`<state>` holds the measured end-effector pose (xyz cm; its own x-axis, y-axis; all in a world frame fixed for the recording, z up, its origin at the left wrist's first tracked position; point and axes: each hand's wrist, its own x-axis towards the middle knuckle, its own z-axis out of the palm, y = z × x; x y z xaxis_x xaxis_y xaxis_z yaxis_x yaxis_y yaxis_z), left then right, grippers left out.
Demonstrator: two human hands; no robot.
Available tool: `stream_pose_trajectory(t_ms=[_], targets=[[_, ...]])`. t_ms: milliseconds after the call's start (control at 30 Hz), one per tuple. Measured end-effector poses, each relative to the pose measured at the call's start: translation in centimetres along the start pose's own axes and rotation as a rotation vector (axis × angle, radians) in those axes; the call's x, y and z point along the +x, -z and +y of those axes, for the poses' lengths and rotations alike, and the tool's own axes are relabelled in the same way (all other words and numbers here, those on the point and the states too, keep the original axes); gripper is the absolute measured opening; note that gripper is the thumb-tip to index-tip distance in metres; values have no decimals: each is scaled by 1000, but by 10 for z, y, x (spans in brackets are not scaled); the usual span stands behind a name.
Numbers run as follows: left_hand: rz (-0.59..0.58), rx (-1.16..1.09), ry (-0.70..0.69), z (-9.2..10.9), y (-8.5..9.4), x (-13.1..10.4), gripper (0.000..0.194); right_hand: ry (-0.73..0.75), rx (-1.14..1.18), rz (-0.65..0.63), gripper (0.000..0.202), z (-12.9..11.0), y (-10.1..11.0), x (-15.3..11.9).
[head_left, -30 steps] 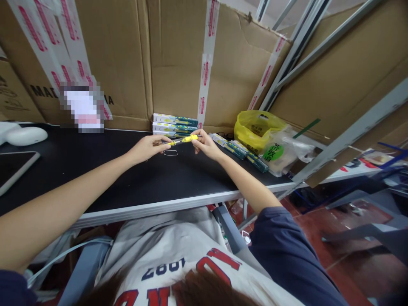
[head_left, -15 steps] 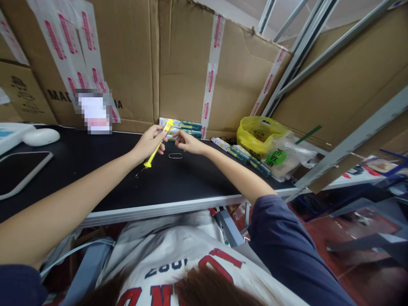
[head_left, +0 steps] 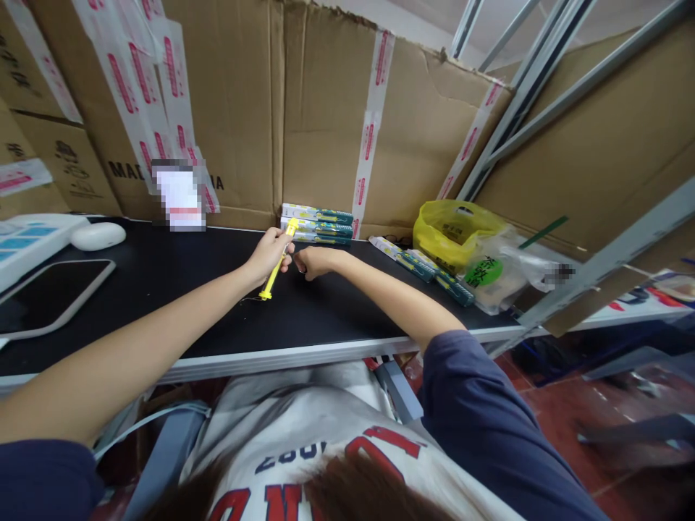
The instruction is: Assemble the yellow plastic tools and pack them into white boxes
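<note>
My left hand (head_left: 267, 255) is closed around a slim yellow tool (head_left: 276, 273), held slanting with its wider end up. A thin dark wire sticks out from its lower end, just over the black tabletop (head_left: 326, 311). Close beside it, my right hand (head_left: 318, 262) is lowered to the tabletop with its fingers curled together. A bit of a pale wire loop (head_left: 302, 272) shows at those fingertips; the rest is hidden by the hand. Behind both hands, several stacked white-and-teal boxes (head_left: 326, 215) lie against the cardboard.
More slim boxes (head_left: 418, 266) lie to the right, before a yellow plastic bag (head_left: 450, 235) and a clear bag (head_left: 494, 282). To the left are a phone (head_left: 54, 297), a white rounded object (head_left: 98, 236) and a white device (head_left: 32, 246). A cardboard wall (head_left: 326, 108) rises behind.
My right hand has come down onto the small wire loop, which lay uncovered on the tabletop before. My left hand still holds the yellow tool. The view has shifted slightly left.
</note>
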<state>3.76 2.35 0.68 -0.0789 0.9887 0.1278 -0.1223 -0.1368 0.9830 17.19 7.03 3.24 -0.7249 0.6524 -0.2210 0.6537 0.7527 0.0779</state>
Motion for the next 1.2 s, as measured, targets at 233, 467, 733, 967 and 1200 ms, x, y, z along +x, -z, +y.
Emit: stream_pose_trajectory(t_ms=[233,467,733,967,1200], targets=[[-50,59,13,-2,1,0,13,-70,667,374,14,45,-10,-32],[-91,212,123,-5,-3,-7,11,-8,1336,437,20,46,-29,-42],[-172,60,86,-6,-6,-8,23,18,1580,462,35,21,-34,-37],[-270,63,38,-12,-5,-9,50,-76,1581,489,25,20,-30,-40],[-374,134,-5,-13,-8,-15,57,-207,1592,607,28,13,-36,-31]])
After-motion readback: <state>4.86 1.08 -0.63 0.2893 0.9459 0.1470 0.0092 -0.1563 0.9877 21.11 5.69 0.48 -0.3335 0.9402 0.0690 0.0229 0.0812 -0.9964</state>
